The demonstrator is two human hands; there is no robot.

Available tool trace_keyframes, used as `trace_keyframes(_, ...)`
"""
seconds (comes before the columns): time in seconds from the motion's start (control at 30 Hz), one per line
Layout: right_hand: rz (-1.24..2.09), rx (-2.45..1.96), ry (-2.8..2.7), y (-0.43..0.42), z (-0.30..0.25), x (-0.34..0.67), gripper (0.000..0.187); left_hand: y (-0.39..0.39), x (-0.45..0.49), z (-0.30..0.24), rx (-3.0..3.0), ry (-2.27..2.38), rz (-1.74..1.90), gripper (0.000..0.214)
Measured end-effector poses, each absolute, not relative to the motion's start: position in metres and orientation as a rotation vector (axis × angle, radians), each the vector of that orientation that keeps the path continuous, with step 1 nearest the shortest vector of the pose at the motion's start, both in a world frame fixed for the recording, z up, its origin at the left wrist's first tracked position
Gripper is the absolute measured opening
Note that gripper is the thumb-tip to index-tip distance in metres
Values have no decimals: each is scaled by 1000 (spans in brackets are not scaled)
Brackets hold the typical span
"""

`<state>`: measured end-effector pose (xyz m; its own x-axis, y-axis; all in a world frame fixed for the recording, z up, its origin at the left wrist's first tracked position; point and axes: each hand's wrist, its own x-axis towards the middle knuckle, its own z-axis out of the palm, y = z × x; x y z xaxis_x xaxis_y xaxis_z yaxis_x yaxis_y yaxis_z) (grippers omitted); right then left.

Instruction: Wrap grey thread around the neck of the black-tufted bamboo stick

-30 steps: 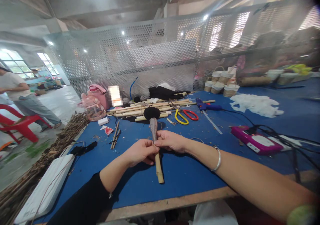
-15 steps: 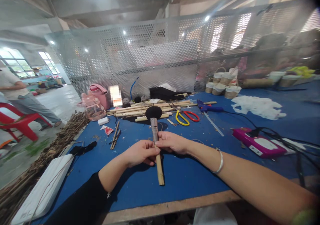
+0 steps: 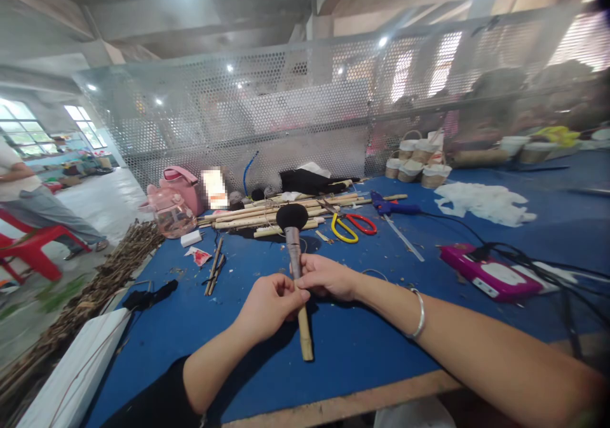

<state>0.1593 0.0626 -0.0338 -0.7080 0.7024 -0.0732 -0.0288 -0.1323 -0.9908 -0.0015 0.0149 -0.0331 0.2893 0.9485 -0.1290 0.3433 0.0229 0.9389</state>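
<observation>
A bamboo stick (image 3: 305,336) with a round black head (image 3: 292,216) points away from me above the blue table. Grey wrapping (image 3: 294,250) covers its upper part below the head. Both hands meet at the lower end of this wrapping. My left hand (image 3: 274,301) pinches the stick from the left, thumb and fingers together. From the right, my right hand (image 3: 326,277) grips it with thumb and fingers closed. A thin strand loops near the right hand; whether the fingers hold it I cannot tell.
Beyond lie bamboo sticks (image 3: 248,218), scissors (image 3: 345,228) with yellow and red handles, and a blue glue gun (image 3: 395,206). A magenta power strip (image 3: 486,272) with cables sits right. White foam (image 3: 79,371) lies left, near a pink clear bottle (image 3: 175,215). A person (image 3: 33,193) stands at far left.
The view has shifted slightly. My left hand has turned a little, its thumb now lying across the stick. Both hands stay at about the same spot on the stick.
</observation>
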Motion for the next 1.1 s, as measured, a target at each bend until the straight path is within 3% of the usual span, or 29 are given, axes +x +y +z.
trace_keyframes(0.43,2000,-758,-1394,61,-32,161,31,13,10,-34,1203,1125,852,42)
trace_keyframes(0.8,1982,-719,-1433,50,-36,155,27,1,7,-33,1339,1133,906,30)
trace_keyframes(1.1,1911,-698,-1496,52,-37,153,33,1,12,-24,1000,876,879,24)
